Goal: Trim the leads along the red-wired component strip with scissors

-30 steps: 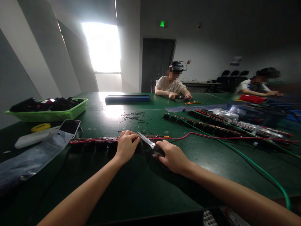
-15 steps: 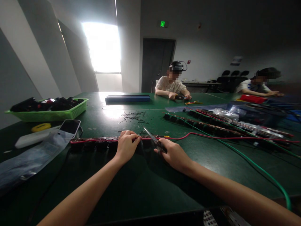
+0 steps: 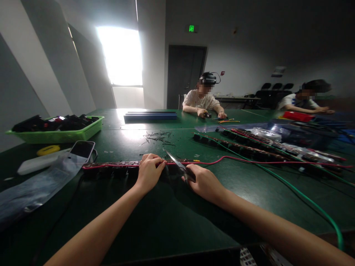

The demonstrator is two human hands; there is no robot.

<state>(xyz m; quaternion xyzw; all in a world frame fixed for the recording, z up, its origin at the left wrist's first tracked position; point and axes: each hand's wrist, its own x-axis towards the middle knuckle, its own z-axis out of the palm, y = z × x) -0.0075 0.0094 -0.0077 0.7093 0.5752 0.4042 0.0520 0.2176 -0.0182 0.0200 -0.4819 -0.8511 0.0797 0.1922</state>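
Observation:
A long black strip with a red wire along its top lies across the table in front of me. My left hand is closed over the strip, thumb and forefinger pinched together at the wire; anything small between the fingertips is hidden. Just to its right, my right hand grips a pair of scissors. Their blades point up and left over the strip, close to my left fingertips. I cannot make out whether the blades touch anything.
Black cut pieces lie scattered beyond the strip. At left are a green basket of black parts, a phone and a plastic bag. More wired strips and a green wire lie right. A co-worker sits opposite.
The scissors have swung slightly left, their tips nearer my left fingers. My left hand stays in place. Across the table, the co-worker's hands have shifted, with the dark tool moved left.

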